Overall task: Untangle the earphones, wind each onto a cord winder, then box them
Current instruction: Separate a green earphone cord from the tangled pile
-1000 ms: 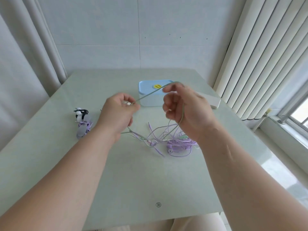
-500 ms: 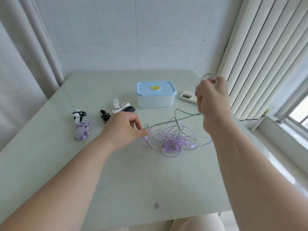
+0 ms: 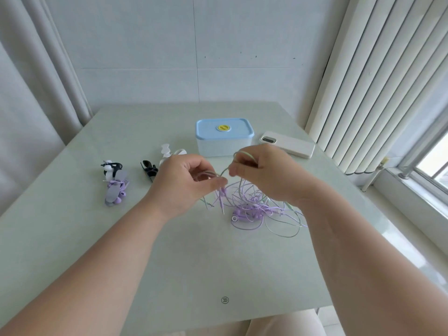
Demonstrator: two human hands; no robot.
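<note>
- Right hand (image 3: 264, 175) has swung back in from the right and left hand (image 3: 184, 183) has lifted to meet it. Both pinch the pale green cord (image 3: 223, 171) just above the tangle (image 3: 252, 209).
- Purple and green leads lie knotted mid-way across the table (image 3: 169, 251), so untangling likely continues.
- One wound purple set (image 3: 116, 194) lies near the left edge, and the lidded box (image 3: 224, 139) waits toward the far edge.

I am counting one lidded box (image 3: 224, 141), one white phone (image 3: 288, 144), two wound bundles (image 3: 116, 194), one loose black winder (image 3: 149, 169), perhaps two white winders (image 3: 166, 151), and one tangle (image 3: 249, 209) of cords.
</note>
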